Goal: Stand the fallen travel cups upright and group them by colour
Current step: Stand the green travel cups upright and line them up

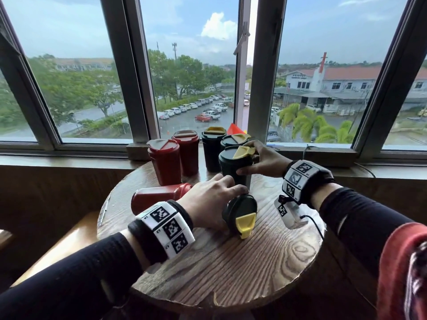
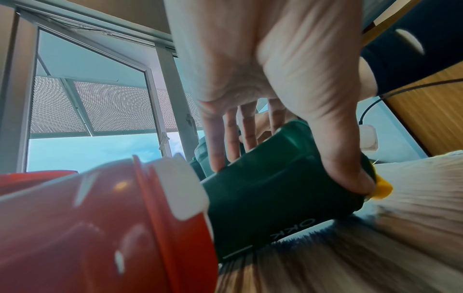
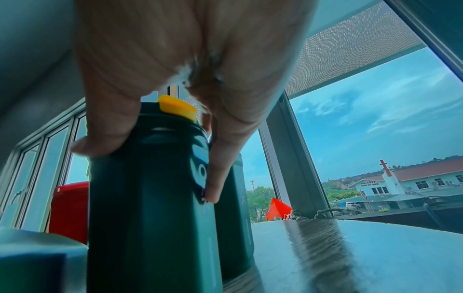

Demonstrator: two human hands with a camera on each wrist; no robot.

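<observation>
On the round wooden table a dark green cup with a yellow lid flap lies on its side; my left hand grips its body. A red cup lies fallen just left of it. My right hand holds an upright dark green cup near its top. Behind stand two more green cups and two upright red cups.
A window sill and window frames run close behind the cups. An orange cone-like object sits on the sill. A black cable trails off the table's right edge. Bare wood lies at the table's front.
</observation>
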